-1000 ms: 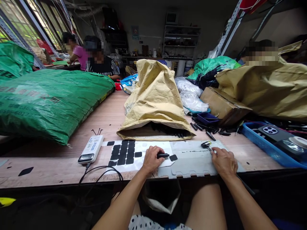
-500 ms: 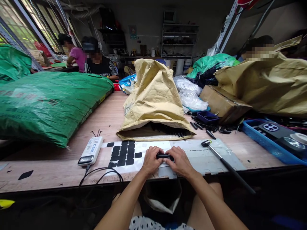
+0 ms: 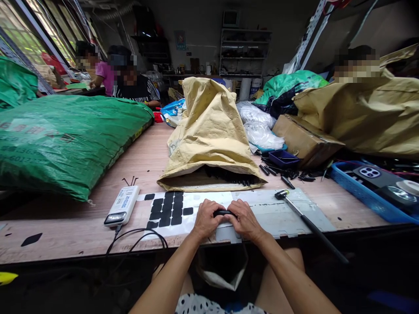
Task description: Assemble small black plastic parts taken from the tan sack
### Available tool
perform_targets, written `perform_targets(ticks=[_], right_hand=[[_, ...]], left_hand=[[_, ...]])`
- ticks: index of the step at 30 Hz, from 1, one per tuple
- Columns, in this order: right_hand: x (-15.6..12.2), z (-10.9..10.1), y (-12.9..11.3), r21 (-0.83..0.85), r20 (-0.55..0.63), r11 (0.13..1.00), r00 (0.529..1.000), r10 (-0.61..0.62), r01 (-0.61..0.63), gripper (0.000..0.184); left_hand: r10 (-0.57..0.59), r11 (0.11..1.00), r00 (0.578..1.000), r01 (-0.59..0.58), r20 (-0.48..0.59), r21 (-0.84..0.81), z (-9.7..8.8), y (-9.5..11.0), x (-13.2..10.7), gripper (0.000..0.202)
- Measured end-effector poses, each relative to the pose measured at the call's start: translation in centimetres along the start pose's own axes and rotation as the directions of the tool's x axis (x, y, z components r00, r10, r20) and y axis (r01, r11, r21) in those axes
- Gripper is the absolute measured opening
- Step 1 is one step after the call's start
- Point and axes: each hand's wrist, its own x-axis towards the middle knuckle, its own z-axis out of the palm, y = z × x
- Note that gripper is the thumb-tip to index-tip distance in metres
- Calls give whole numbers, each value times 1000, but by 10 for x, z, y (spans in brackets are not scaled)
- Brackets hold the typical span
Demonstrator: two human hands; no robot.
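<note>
A short black rod-like piece (image 3: 224, 213) lies level between my two hands, just above the front of the work mat (image 3: 262, 220). My left hand (image 3: 208, 218) is closed on its left end. The fingers of my right hand (image 3: 242, 218) are wrapped round its right end. What kind of part it is cannot be made out. Behind my hands a tan paper sack (image 3: 212, 144) lies with its mouth toward me, and dark pieces (image 3: 229, 175) show inside. A hammer (image 3: 304, 220) with a black handle rests on the mat to the right of my right hand.
A white power bank (image 3: 121, 206) with a black cable and a patch of black stickers (image 3: 168, 209) lie to the left. A large green sack (image 3: 65, 144) fills the left side. Loose black pieces, a blue tray (image 3: 366, 187) and a cardboard box (image 3: 304, 139) are on the right. Co-workers sit beyond.
Both hands stay in the same place with the black rod-like piece, which looks slightly turned. The view has shifted a little.
</note>
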Motion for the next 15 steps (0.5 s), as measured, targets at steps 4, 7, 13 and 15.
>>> perform_targets(ticks=[4, 7, 13, 15], right_hand=[[-1, -3, 3, 93, -59, 995, 998, 30, -24, 18], [-3, -6, 6, 188, -138, 982, 989, 58, -31, 19], [-5, -5, 8, 93, -86, 996, 996, 5, 3, 18], [-4, -4, 8, 31, -49, 999, 999, -11, 13, 18]], left_hand=[[-19, 1000, 1000, 19, -21, -17, 1, -3, 0, 14], [-29, 999, 999, 28, -30, -35, 1, -4, 1, 20], [16, 1000, 1000, -16, 11, 14, -1, -1, 1, 17], [25, 999, 999, -26, 25, 40, -1, 0, 1, 17]])
